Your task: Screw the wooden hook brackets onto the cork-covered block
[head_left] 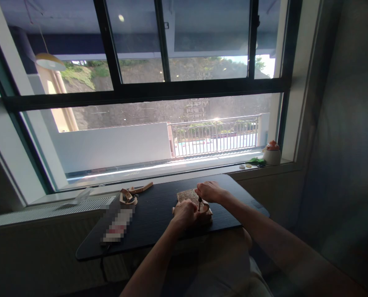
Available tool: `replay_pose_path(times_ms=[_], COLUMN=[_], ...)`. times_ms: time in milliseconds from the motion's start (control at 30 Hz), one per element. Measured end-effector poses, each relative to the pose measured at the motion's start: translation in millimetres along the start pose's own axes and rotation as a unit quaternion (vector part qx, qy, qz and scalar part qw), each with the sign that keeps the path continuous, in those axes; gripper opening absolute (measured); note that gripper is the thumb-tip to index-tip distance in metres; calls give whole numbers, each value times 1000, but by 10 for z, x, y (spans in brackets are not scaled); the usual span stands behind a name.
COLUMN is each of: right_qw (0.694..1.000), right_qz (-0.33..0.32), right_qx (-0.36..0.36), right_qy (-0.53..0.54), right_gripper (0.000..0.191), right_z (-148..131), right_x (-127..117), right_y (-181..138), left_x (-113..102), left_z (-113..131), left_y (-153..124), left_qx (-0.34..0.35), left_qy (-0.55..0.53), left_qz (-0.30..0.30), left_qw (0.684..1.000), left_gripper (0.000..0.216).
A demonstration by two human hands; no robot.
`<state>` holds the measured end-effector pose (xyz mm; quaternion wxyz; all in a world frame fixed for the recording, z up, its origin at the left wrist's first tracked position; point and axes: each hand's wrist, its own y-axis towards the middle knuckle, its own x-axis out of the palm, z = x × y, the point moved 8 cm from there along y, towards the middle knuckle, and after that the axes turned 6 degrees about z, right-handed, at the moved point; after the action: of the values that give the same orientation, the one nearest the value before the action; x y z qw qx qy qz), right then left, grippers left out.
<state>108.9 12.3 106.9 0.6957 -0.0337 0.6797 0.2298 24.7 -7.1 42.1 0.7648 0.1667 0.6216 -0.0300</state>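
Bare forearms (pixel 154 262) stretch forward over a black, round-cornered table (pixel 157 222). Near its front edge, the left hand (pixel 185 212) is closed on a light-brown curved piece (pixel 204 208) lying over a tan speckled block (pixel 185 194); the right hand (pixel 209 192) is clenched around the top of a dark, slender tool (pixel 199 203) pointing down at that piece. Looped tan strips (pixel 128 199) rest farther left. Beyond, a white rounded jar (pixel 272 156) stands on the sill beneath a dark-framed window (pixel 140 91).

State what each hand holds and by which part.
Right hand: a thin tool, by its top end. Left hand: apparently a tan strip, at its left side; exact grip hidden.
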Motion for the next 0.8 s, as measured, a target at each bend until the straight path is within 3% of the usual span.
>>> replay_pose_path(times_ms=[267, 800], right_qw=[997, 1000], right_qz=[-3, 7], right_qx=[-68, -10], right_qy=[21, 14], right_gripper=[28, 35], right_z=[-98, -136], right_x=[-65, 22], right_y=[-87, 30], left_x=[48, 22], left_z=[-11, 25], left_y=[43, 33], left_qx=[32, 35], left_qy=[9, 9], left_qz=[22, 20], left_qw=[999, 999], left_gripper=[30, 26])
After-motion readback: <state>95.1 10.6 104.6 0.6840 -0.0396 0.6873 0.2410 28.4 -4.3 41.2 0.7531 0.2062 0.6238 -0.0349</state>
